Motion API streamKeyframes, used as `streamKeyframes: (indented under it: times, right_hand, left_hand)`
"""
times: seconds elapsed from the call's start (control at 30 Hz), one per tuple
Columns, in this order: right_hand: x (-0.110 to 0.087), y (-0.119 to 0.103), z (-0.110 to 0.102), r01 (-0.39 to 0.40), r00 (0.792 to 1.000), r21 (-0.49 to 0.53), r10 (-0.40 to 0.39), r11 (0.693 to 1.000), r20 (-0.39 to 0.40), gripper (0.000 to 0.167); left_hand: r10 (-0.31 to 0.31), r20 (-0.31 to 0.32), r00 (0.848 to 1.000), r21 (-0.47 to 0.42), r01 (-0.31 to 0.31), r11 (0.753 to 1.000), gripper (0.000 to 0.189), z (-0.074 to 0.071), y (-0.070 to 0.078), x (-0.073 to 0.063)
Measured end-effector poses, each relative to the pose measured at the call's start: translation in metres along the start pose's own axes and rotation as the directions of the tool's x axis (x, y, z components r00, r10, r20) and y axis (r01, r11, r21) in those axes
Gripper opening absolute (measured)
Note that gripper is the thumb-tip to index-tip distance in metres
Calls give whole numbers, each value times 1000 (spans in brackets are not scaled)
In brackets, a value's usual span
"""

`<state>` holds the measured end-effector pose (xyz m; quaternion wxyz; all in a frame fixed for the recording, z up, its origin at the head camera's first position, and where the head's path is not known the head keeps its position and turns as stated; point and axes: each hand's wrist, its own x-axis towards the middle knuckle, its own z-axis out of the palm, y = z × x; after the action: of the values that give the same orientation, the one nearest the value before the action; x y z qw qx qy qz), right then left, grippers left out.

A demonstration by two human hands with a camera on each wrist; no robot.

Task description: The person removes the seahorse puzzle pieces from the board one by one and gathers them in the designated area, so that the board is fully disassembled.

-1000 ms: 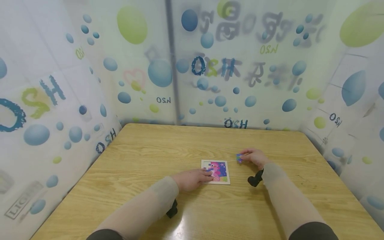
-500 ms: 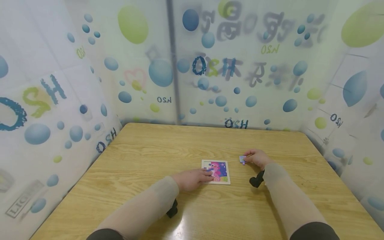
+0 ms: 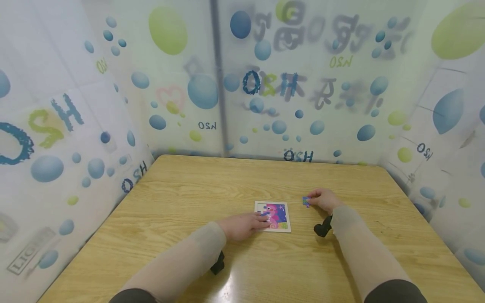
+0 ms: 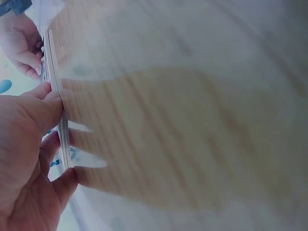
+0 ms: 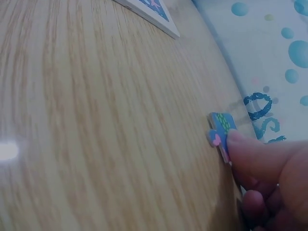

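A white-framed jigsaw puzzle [image 3: 281, 216] with a pink seahorse on a purple-blue ground lies flat on the table. My left hand [image 3: 244, 226] rests on its left side with the fingers reaching over the picture, partly hiding it. In the left wrist view, the puzzle's edge [image 4: 52, 62] appears as a thin slab beside the fingertips. To the right of the frame, my right hand [image 3: 323, 199] pinches a small puzzle piece [image 5: 221, 129] between thumb and fingers. The piece is blue with green scales and a pink patch, and stands tilted close to the tabletop.
The wooden table [image 3: 197, 181] carries the puzzle and both forearms. Pale curtains [image 3: 333, 139] printed with blue and green drops enclose its back and sides. A black wrist strap mount [image 3: 323, 227] hangs below the right wrist.
The puzzle piece in my right hand has shifted slightly right and turned: its pale side showed half a second ago, its coloured side shows now. My left hand has stayed on the puzzle.
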<state>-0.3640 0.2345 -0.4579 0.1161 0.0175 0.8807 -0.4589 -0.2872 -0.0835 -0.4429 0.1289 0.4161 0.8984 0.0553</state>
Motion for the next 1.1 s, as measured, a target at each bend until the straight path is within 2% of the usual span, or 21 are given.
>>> streamKeyframes:
  times: [0.23,0.67,1.1]
  right_hand:
    - [1,3,-2,19,1000,-5,-19,1000,-12,28]
    - [-1,1,-4,-2,1000,-27,1,1000,-27,28]
    - [-4,3,-3,33,999,46,-32,998,-29,32]
  left_hand:
    - [1,9,1000,11,-1,1000,42,0,1,0]
    - [-4,12,1000,15,4,1000,42,0,0,1]
    - [-3,13,1000,5,3,1000,42,1,-2,1]
